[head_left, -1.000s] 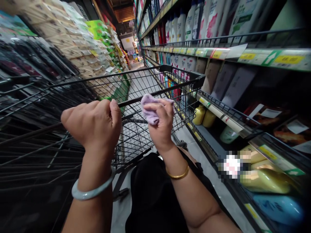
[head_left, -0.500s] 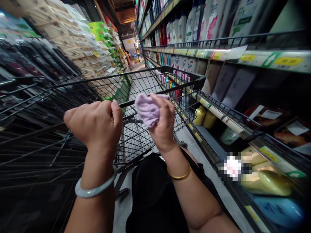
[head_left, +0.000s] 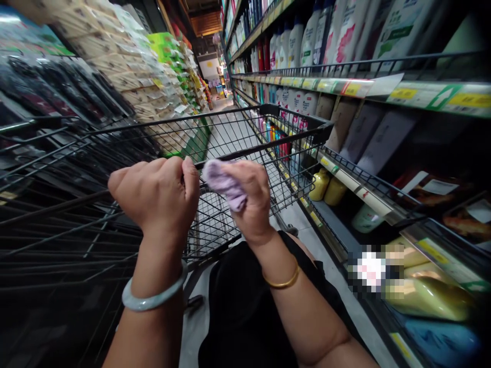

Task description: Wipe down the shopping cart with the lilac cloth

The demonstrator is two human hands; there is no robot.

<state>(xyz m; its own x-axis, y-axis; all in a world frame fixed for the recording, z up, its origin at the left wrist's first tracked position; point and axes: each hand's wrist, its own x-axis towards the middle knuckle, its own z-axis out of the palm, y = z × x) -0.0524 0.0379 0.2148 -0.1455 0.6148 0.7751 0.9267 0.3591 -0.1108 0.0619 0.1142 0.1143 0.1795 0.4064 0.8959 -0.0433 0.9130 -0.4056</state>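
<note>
My left hand point(head_left: 155, 191) is closed in a fist around the dark handle bar of a black wire shopping cart point(head_left: 299, 148). In my right hand point(head_left: 253, 197) is a crumpled light-purple cloth point(head_left: 224, 181), pinched in the fingers and lying against the same bar, just right of my left hand. The cloth and fingers hide part of the bar. Through the wires of the cart's basket the floor shows. A pale jade-like bangle point(head_left: 153, 296) circles my left wrist, a gold one point(head_left: 284, 281) my right.
Along the right run shelves point(head_left: 368, 197) of shampoo bottles point(head_left: 345, 33) with price tags. Yellow bottles point(head_left: 429, 296) and a blue bottle point(head_left: 441, 335) lie low beside me. Stacked tissue-like packs point(head_left: 103, 61) and hanging dark packages point(head_left: 65, 87) line the left. The aisle floor point(head_left: 224, 105) stretches ahead.
My right hand and the purple cloth have moved left and slightly down along the bar, closer to my left hand. My left hand keeps its grip. The view has shifted slightly.
</note>
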